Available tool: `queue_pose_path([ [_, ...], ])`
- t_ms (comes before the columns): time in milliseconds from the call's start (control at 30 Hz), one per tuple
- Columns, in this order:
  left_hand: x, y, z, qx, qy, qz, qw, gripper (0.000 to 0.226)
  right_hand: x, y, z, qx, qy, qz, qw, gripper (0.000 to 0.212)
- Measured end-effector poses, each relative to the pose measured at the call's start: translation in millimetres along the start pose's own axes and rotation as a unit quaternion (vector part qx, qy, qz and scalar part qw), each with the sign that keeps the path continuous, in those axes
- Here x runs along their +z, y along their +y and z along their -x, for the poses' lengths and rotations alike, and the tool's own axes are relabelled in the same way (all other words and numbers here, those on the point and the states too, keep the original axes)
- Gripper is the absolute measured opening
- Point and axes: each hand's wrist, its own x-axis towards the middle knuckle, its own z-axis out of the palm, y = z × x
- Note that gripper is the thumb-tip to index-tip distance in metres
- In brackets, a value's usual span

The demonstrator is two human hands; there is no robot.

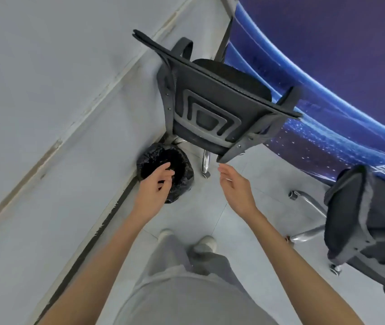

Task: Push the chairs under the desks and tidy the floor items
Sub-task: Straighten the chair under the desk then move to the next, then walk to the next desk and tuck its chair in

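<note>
Both grips are loosely spread and hold nothing: the left hand (157,184) hovers over the round black-bagged waste bin (182,181), the right hand (236,186) just below the black mesh-backed office chair (212,113).

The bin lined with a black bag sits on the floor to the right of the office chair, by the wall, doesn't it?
Not quite: the head view shows the bin lined with a black bag on the floor to the left of the office chair, by the wall.

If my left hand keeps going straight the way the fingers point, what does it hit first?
Most likely the bin lined with a black bag: your left hand is open, fingers aimed into its mouth. Depth is unclear from above, so it may meet the bag's rim first. The chair lies beyond it.
</note>
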Motion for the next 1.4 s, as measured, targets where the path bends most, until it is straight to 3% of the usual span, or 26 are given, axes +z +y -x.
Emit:
queue_pose_path([
  [100, 24, 19, 25, 0.020, -0.071, 0.022, 0.997, 0.037, -30, 16, 55, 0.010, 0.033, 0.017, 0.999, 0.036],
  [200, 44, 27, 32, 0.032, -0.160, 0.015, 0.986, 0.036, -40, 38, 104, 0.074, 0.111, -0.028, 0.991, 0.035],
  [400, 71, 33, 11, 0.075, -0.358, -0.073, 0.928, 0.034, -14, 62, 173, 0.205, 0.312, -0.200, 0.906, 0.030],
  [633, 115, 47, -3, 0.135, -0.560, -0.192, 0.794, 0.035, 63, 58, 237, 0.321, 0.537, -0.313, 0.715, 0.030],
  [733, 153, 49, 14, 0.158, -0.609, -0.220, 0.745, 0.022, 101, 52, 265, 0.352, 0.604, -0.360, 0.618, 0.034],
  [967, 257, 58, 138, 0.215, -0.733, -0.259, 0.591, 0.028, 150, 63, 328, 0.344, 0.731, -0.451, 0.379, 0.033],
  [1067, 302, 55, 214, 0.229, -0.764, -0.265, 0.542, 0.025, 144, 94, 373, 0.330, 0.759, -0.461, 0.319, 0.032],
  [1200, 348, 48, 313, 0.227, -0.778, -0.257, 0.527, 0.028, 115, 146, 463, 0.327, 0.764, -0.462, 0.310, 0.025],
  [1400, 391, 43, 406, 0.219, -0.776, -0.270, 0.527, 0.026, 27, 207, 597, 0.315, 0.781, -0.398, 0.365, 0.033],
])
